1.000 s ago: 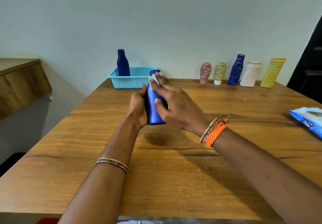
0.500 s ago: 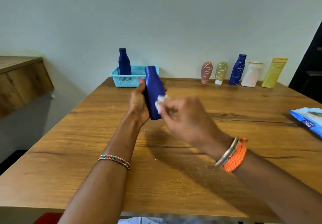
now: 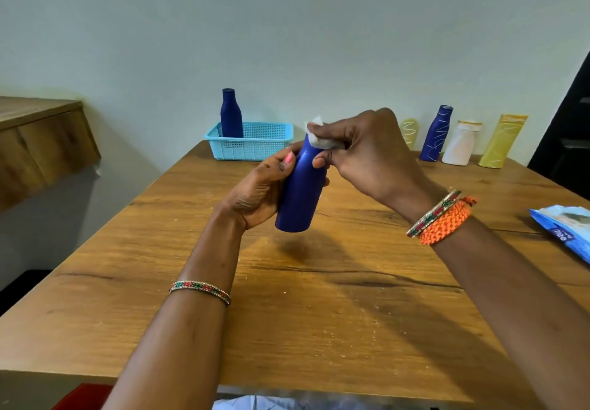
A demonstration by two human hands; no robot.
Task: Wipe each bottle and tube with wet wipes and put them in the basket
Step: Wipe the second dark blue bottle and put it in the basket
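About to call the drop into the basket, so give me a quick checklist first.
1. Left hand grip on held blue bottle: ok.
2. Wet wipe pinched in right hand, at bottle top: ok.
3. Bottle wiped all over: cannot tell.
4. Room in basket beside the blue bottle standing inside: ok.
5. Table path to basket clear: ok.

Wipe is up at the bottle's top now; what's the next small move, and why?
Probably draw the wipe down the body: the right hand pinches it at the neck of the blue bottle, which the left hand holds above the table.
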